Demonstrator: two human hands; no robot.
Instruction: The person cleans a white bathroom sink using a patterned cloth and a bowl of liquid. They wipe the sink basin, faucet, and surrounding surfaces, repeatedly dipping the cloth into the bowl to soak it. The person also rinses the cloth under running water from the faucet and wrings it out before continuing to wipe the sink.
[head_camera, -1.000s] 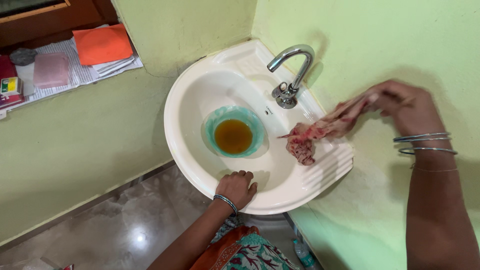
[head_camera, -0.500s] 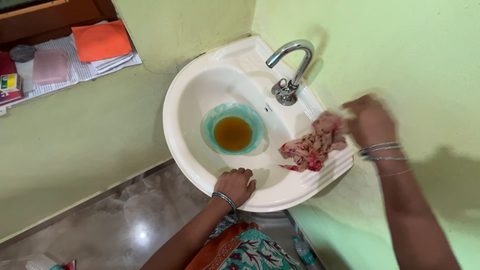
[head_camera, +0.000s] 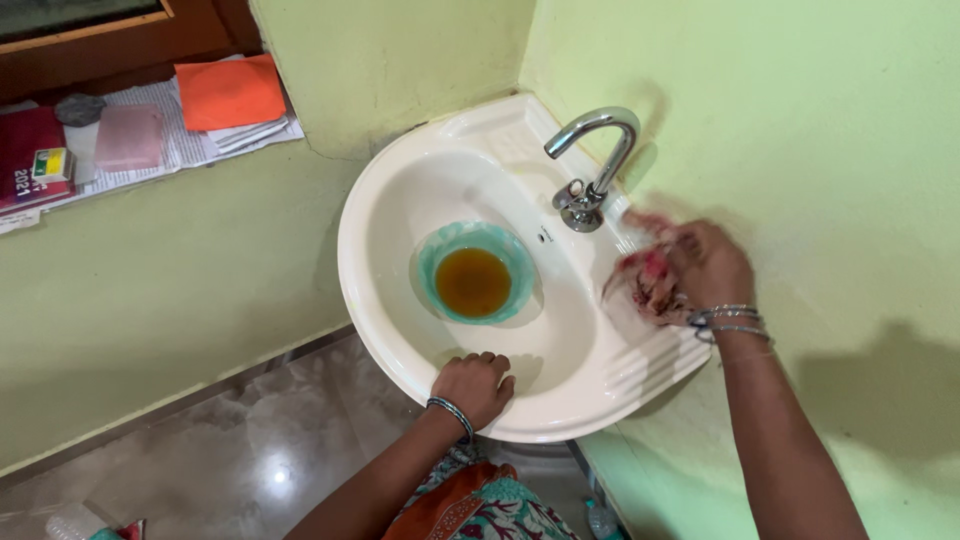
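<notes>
Head view, left to right: beyond our left hand (head_camera: 474, 384) — fingers curled flat on the basin (head_camera: 400, 190) rim, clasping nothing — a ledge carries an orange paper (head_camera: 230, 92), a pink box (head_camera: 128, 138) and a small yellow-green packet (head_camera: 50, 163). Our right hand (head_camera: 705, 270) is clenched around the reddish cloth (head_camera: 645, 282), pressed on the rim beside the tap (head_camera: 590, 160) — soft, light, best bunched.

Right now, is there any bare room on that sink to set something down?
The back-left deck of the sink, between the wall corner and the tap, is bare. So is the basin's left slope beside the green bowl. The right ledge is crowded: the right hand presses a red cloth there. The left hand rests on the front rim.
</notes>
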